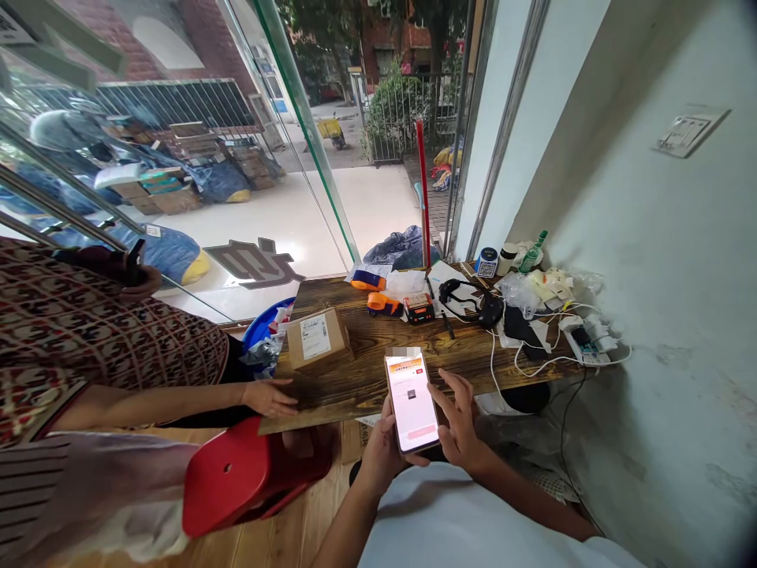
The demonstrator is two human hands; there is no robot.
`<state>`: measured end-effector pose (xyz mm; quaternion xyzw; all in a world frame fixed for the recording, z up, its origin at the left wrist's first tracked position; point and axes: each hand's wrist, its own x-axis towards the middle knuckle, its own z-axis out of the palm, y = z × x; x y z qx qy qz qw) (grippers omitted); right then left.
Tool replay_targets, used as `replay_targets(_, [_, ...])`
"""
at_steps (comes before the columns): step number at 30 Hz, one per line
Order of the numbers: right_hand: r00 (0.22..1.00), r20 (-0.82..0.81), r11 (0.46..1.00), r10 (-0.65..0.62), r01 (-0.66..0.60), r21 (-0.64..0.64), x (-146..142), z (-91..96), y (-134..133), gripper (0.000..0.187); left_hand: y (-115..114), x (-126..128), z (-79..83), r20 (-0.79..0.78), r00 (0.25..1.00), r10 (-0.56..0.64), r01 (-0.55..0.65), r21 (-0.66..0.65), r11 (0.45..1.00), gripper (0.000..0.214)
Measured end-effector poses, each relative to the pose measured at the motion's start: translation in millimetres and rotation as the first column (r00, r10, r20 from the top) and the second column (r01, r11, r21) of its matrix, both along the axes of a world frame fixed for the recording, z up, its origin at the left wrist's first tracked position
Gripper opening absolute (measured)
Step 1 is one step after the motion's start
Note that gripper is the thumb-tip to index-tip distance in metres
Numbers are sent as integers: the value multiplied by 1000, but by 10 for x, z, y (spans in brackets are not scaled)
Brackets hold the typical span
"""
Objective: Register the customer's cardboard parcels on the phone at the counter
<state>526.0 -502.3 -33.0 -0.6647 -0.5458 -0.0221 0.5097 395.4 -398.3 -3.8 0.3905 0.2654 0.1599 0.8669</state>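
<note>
A smartphone [412, 406] with a lit white and pink screen is held upright in front of me, just over the near edge of the wooden table [367, 379]. My left hand [382, 450] is closed around its lower part, fingers behind it. My right hand [458, 414] hovers at the right side of the screen with its fingers apart; the index fingertip is at or near the glass, and contact cannot be made out. On the table to the left lies a cardboard box [319, 338] with a white label.
Two orange tape dispensers [384, 304], a black headset [485, 308], white cables [550, 359] and a power strip [588, 339] lie on the table. Another person's hand [270, 397] rests at its left edge. Below stands a red stool [228, 469]; a wall is on the right.
</note>
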Motion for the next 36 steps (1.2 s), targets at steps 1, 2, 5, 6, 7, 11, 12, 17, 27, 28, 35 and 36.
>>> replay_targets(1, [1000, 16, 1000, -10, 10, 10, 3, -33, -11, 54, 3, -3, -2, 1, 1000, 7, -7, -10, 1000, 80])
replay_targets(2, [999, 34, 1000, -21, 20, 17, 8, -71, -22, 53, 5, -5, -4, 4, 1000, 17, -17, -24, 1000, 80])
replay_targets(5, [994, 98, 998, -46, 43, 34, 28, -199, -60, 50, 14, -7, -5, 18, 999, 31, -29, -69, 997, 83])
replay_targets(6, [991, 120, 998, -50, 46, 39, 35, -242, -72, 49, 16, -7, -6, 18, 999, 31, -30, -74, 997, 84])
replay_targets(7, [989, 137, 998, -52, 47, 40, 42, -283, -81, 48, 18, -7, -7, 15, 999, 31, -30, -71, 997, 85])
replay_targets(11, [989, 141, 998, -46, 41, 38, 57, -381, -93, 43, 21, -7, -16, 2, 1000, -2, 2, -42, 999, 82])
replay_targets(12, [989, 139, 998, -44, 38, 42, 58, -381, -89, 43, 22, -7, -18, 4, 1000, -12, 12, -35, 999, 81])
replay_targets(17, [988, 146, 998, -49, 43, 44, 56, -279, -53, 44, 33, -2, -38, 9, 999, 39, -39, -41, 998, 80])
replay_targets(27, [996, 71, 998, -47, 44, 37, 72, -184, 15, 48, 70, 3, -73, 26, 1000, -10, 11, -24, 1000, 82])
replay_targets(28, [998, 54, 999, -42, 41, 25, 77, -154, 30, 49, 74, 2, -83, 35, 999, -17, 18, -30, 999, 83])
replay_targets(35, [999, -39, 999, -34, 33, -27, 104, 60, 124, 62, 99, -1, -108, -2, 999, -36, 37, 28, 999, 79])
replay_targets(36, [999, -23, 999, -35, 35, -7, 108, 51, 121, 61, 101, 1, -93, -25, 999, -39, 40, 49, 998, 79])
